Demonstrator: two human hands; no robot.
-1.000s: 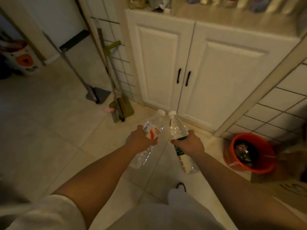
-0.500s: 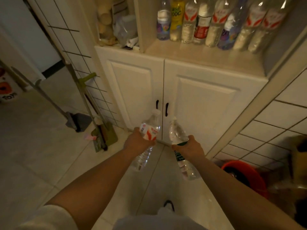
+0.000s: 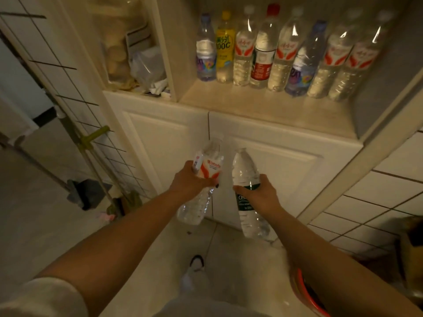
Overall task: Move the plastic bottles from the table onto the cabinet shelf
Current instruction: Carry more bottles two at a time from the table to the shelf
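a dim room is seen from above, floored in large pale glossy tiles [image 3: 41,225] and walled in white square tiles [image 3: 377,191] with dark grout. most of the view is filled by a cream cabinet [image 3: 286,161] with two raised-panel doors, above which an open shelf [image 3: 263,106] of smooth pale board is set. along the back of that shelf a row of upright plastic bottles [image 3: 283,53] is lined up, clear and ribbed, most with red-and-white labels, one yellow, two with purple labels. in the compartment to the left, a crumpled clear bag [image 3: 148,67] and other blurred items are kept. a long-handled dustpan [image 3: 84,193] and a broom with a green fitting [image 3: 96,138] are leaned by the wall at left. part of a red bucket [image 3: 306,296] is seen at lower right, behind the right forearm.

two bottles are held in front of the cabinet doors, below shelf level, caps tilted toward the cabinet. the red-labelled bottle [image 3: 203,179] is gripped round its middle by the left hand [image 3: 190,181], fingers wrapped over the label. the green-labelled bottle [image 3: 247,193] is gripped at its label band by the right hand [image 3: 261,195], thumb and fingers curled round it. the two bottles are held close side by side, apart from each other.
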